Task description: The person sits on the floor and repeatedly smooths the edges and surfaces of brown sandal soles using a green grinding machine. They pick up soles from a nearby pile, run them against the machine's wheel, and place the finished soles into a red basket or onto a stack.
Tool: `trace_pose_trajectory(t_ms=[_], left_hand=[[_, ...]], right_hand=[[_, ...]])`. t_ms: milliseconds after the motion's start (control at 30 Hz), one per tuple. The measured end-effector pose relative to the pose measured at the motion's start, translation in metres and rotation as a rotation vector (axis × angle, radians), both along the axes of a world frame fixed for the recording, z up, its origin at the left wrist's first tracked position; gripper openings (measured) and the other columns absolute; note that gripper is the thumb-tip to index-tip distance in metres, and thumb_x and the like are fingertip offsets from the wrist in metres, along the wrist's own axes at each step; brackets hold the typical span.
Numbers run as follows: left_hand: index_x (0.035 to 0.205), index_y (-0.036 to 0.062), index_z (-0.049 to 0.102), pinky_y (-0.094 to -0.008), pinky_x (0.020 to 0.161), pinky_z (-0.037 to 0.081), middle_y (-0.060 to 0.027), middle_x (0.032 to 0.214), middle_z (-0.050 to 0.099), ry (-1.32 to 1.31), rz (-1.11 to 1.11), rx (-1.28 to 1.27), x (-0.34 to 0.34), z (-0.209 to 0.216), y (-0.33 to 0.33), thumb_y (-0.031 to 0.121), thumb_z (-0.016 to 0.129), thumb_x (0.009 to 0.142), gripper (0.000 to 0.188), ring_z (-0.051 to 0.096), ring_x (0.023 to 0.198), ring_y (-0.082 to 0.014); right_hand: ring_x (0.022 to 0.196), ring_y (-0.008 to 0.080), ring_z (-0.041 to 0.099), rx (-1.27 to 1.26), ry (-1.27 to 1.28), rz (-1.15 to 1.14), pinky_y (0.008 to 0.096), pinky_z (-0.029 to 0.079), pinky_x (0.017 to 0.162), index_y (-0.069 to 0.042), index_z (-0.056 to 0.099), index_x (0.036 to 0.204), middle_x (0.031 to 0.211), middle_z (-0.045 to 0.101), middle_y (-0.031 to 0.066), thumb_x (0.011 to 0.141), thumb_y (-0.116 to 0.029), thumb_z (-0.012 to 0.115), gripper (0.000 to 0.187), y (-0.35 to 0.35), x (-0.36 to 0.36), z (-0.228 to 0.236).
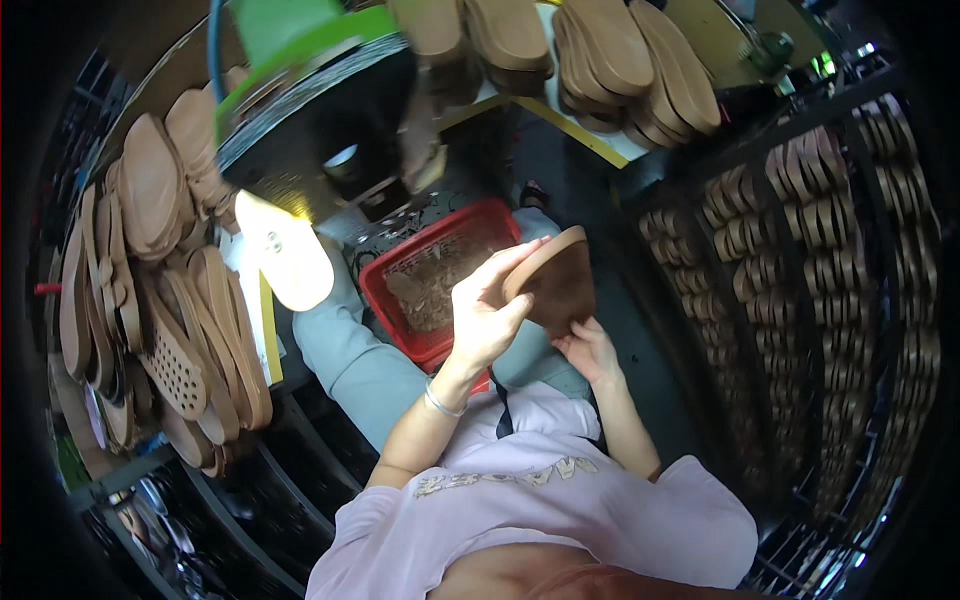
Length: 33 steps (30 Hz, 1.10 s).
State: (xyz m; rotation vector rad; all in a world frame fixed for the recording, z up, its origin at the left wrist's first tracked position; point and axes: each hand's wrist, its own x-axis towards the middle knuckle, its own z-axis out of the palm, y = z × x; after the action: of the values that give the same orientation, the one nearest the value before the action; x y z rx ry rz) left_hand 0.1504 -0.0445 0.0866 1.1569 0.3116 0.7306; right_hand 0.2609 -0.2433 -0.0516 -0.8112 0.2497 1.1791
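A brown shoe sole point(567, 288) is held up in front of me above my lap, tilted with its edge toward me. My left hand point(487, 308) is closed on its left side, thumb on the near side and fingers behind. At the sole's lower end my right hand point(590, 353) grips the edge between thumb and fingers. Ahead and to the left stands a machine point(310, 120) with a black front and a green top. Below its lit lamp a pale rounded plate point(290, 262) glares brightly, so its detail is hard to make out.
Between my knees sits a red plastic basket point(375, 290) with brown scraps in it. Soles are piled on the left bench point(262, 330), and more sole stacks point(600, 50) line the far bench. A tall rack point(790, 270) full of soles stands at the right.
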Motion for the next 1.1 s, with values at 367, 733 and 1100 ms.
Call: trace_pose_trajectory(t_ms=[367,733,1100], left_hand=[[0.116,-0.0055,0.059,-0.0351,0.101,0.041,-0.0191,0.12,0.06,0.008,-0.074,0.157,0.031,-0.001,-0.003,-0.016,0.048,0.065,0.053,0.056,0.116,-0.0263],[0.146,0.0001,0.02,-0.0336,0.102,0.038,-0.0153,0.145,0.035,-0.096,0.125,-0.166,0.036,-0.04,0.012,0.034,0.05,0.097,0.067,0.044,0.126,-0.0235],[0.109,-0.0025,0.057,-0.0316,0.066,0.057,-0.0154,0.1,0.065,0.322,0.322,-0.356,-0.024,-0.134,0.047,0.024,0.05,0.098,0.03,0.066,0.078,-0.0205]], right_hand=[[0.102,0.0307,0.06,0.017,-0.06,-0.074,0.0468,0.053,0.085,-0.003,0.047,0.127,0.116,0.057,0.0129,0.08,0.004,0.056,0.048,-0.002,0.032,-0.026],[0.087,0.0216,0.063,0.332,-0.313,0.2,0.0319,0.055,0.062,0.001,0.037,0.13,0.109,0.058,0.0124,0.076,-0.001,0.067,0.062,0.078,0.036,0.066],[0.078,0.0232,0.065,0.381,-0.488,-0.033,0.0302,0.058,0.058,0.005,0.049,0.113,0.098,0.06,0.0152,0.084,-0.011,0.067,0.038,0.368,0.105,0.197]])
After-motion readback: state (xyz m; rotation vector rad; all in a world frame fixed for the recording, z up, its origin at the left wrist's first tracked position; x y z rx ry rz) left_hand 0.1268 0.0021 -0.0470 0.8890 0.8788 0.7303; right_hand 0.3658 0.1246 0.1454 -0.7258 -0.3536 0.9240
